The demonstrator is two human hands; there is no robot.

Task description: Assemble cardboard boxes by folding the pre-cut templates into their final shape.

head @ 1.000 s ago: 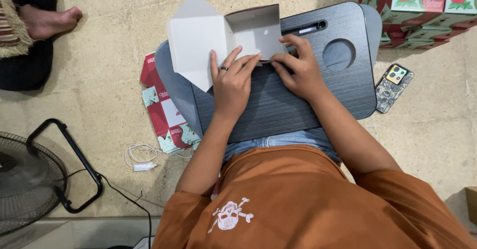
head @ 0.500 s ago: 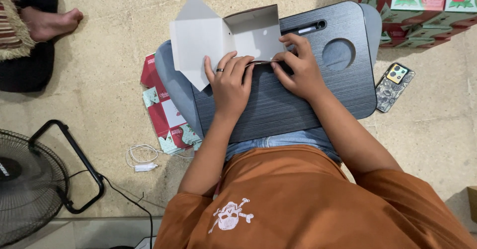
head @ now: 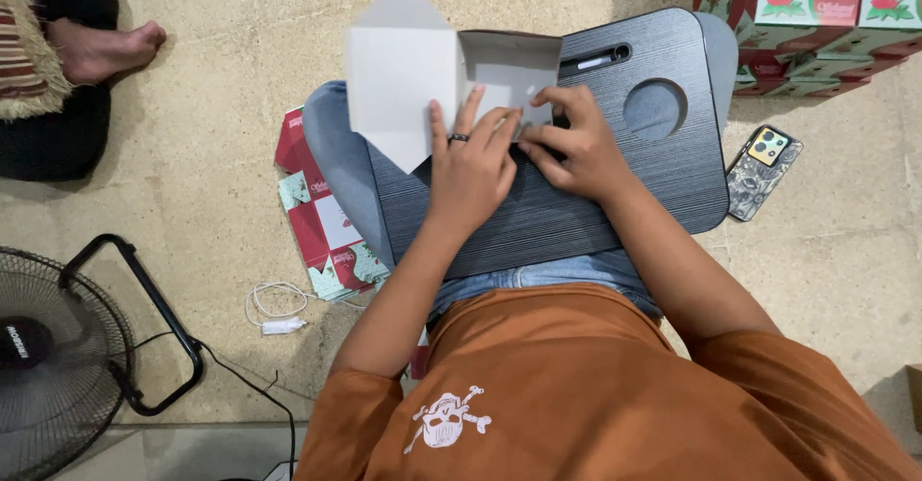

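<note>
A grey cardboard box blank (head: 403,78), partly folded, flaps open; it lies on a dark lap desk (head: 615,203).

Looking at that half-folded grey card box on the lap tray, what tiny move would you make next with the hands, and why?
Probably press the crease down a little more with the left hand while the right hand pinches the box wall. Both hands rest on the fold line at the tray edge, one wall stands up, and the pointed flap lies open and flat.

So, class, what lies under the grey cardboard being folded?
The grey cardboard rests on a dark lap tray; both hands press it. Tray beneath is hidden.
</note>
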